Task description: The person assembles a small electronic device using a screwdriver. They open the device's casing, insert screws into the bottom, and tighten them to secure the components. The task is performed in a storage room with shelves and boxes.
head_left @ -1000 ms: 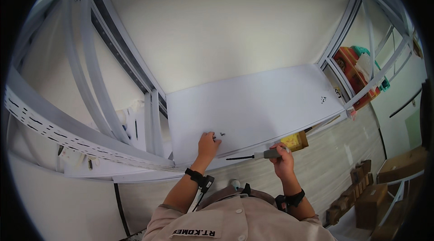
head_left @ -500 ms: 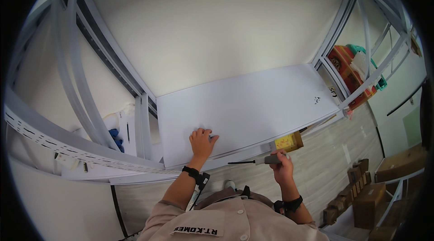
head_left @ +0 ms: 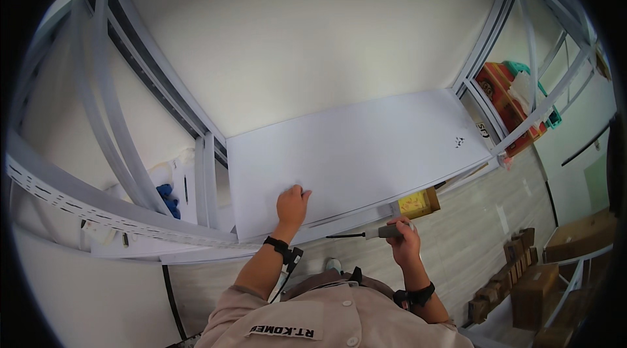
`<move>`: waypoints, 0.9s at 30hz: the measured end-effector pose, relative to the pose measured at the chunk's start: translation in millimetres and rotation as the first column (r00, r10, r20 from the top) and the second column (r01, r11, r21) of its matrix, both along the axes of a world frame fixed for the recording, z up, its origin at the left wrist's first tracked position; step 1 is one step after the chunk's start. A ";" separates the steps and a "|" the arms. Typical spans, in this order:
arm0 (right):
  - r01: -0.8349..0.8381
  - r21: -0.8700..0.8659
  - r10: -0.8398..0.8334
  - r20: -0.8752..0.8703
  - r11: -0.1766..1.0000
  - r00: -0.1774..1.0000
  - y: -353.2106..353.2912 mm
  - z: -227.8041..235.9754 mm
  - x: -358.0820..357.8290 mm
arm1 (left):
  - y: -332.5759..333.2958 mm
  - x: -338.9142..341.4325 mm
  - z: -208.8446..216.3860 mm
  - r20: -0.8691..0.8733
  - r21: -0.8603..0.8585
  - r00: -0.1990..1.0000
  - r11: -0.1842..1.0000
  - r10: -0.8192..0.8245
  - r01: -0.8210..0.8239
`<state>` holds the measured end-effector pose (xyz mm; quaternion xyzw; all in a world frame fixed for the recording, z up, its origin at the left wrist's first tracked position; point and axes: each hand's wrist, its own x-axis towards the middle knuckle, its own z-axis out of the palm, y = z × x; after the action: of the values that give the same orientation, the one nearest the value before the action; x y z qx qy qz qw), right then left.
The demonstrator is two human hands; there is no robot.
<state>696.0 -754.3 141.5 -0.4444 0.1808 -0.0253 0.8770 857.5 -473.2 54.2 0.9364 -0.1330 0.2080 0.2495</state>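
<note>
A wide white shelf board (head_left: 366, 152) spans the metal rack in front of me. My left hand (head_left: 293, 207) is over the near left part of the board, its fingers curled closed. Whether anything small is inside them is hidden. In my right hand (head_left: 405, 242) is a screwdriver (head_left: 385, 232) with a thick grey handle, held level just off the board's front edge. Its long dark shaft points left, toward the space below my left hand. Several small dark pieces (head_left: 459, 143), too small to name, lie grouped near the board's right end.
Grey rack posts (head_left: 208, 181) rise at both ends of the board. Under its front edge sits a yellow box (head_left: 415, 205). Blue items (head_left: 168, 200) lie on the left. A red carton (head_left: 503, 96) stands at right; brown cardboard boxes (head_left: 532, 289) stand on the lower right.
My left hand's fingers, spread a little before, have curled closed over the board. The right hand and screwdriver have shifted slightly left.
</note>
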 end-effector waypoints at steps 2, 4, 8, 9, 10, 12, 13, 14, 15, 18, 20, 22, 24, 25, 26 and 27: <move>0.015 0.001 -0.015 -0.006 1.000 1.000 2.1 -1.6 0.5 | 0.6 1.2 0.6 0.006 0.051 1.000 0.999 -0.005 0.004; 0.013 0.002 -0.013 -0.012 1.000 1.000 4.4 -2.1 0.2 | 2.6 1.6 -3.7 0.015 0.099 1.000 0.995 0.004 -0.005; -0.005 0.000 0.005 -0.018 1.000 1.000 3.3 -1.8 0.9 | 3.4 0.9 -7.1 0.001 0.124 0.999 0.991 0.051 -0.051; -0.007 0.002 0.007 -0.021 1.000 1.000 2.9 -2.4 0.6 | 3.5 0.7 -7.0 -0.007 0.124 0.998 0.991 0.058 -0.057; -0.011 0.003 0.011 -0.018 1.000 1.000 2.7 -2.5 0.7 | 3.8 0.7 -6.9 -0.016 0.123 0.998 0.990 0.065 -0.063; -0.015 0.004 0.015 -0.010 1.000 1.000 2.4 -2.1 1.4 | 6.4 0.5 -3.7 -0.113 0.059 0.988 0.994 0.101 -0.094; -0.004 0.004 0.004 -0.022 1.000 1.000 2.7 -1.7 1.6 | 7.7 1.3 -1.6 -0.162 0.028 0.980 0.993 0.114 -0.111; 0.006 0.003 -0.006 -0.034 1.000 0.999 3.4 -1.2 1.8 | 9.2 2.9 -2.0 -0.177 -0.040 0.977 0.991 0.122 -0.131; 0.015 0.002 -0.015 -0.046 1.000 0.999 4.5 -0.9 2.3 | 11.8 3.8 -2.7 -0.193 -0.106 0.972 0.982 0.131 -0.153; -0.013 0.000 0.013 -0.036 1.000 0.999 4.9 -1.9 5.9 | 15.6 13.3 -4.9 -0.150 -0.415 0.965 0.873 0.214 -0.258; -0.014 0.003 0.014 -0.037 1.000 0.999 7.6 -4.4 9.0 | 22.0 25.8 -5.5 -0.301 -0.701 0.929 0.610 0.218 -0.370; -0.023 0.005 0.023 -0.042 1.000 0.999 10.0 -4.3 12.6 | 43.3 40.2 -12.0 -0.558 -0.823 0.830 0.120 0.008 -0.555; -0.025 0.003 0.025 -0.050 1.000 0.998 13.2 -2.3 16.5 | 62.3 45.0 -10.1 -0.457 -0.792 0.835 -0.286 -0.306 -0.539; -0.027 0.001 0.027 -0.048 1.000 0.998 13.7 -2.8 18.2 | 71.1 45.8 -2.8 -0.343 -0.718 0.834 -0.452 -0.432 -0.529; -0.030 0.000 0.030 -0.046 1.000 0.998 14.2 -3.3 20.0 | 75.9 44.8 3.5 -0.201 -0.606 0.827 -0.596 -0.526 -0.526; -0.035 0.000 0.035 -0.042 0.999 0.998 15.7 -3.3 22.5 | 78.3 41.3 12.9 -0.121 -0.569 0.824 -0.642 -0.554 -0.514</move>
<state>718.5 -738.7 138.2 -0.4485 0.1914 -0.0005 0.8731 898.9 -394.9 67.1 0.1155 0.1914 -0.1007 0.9695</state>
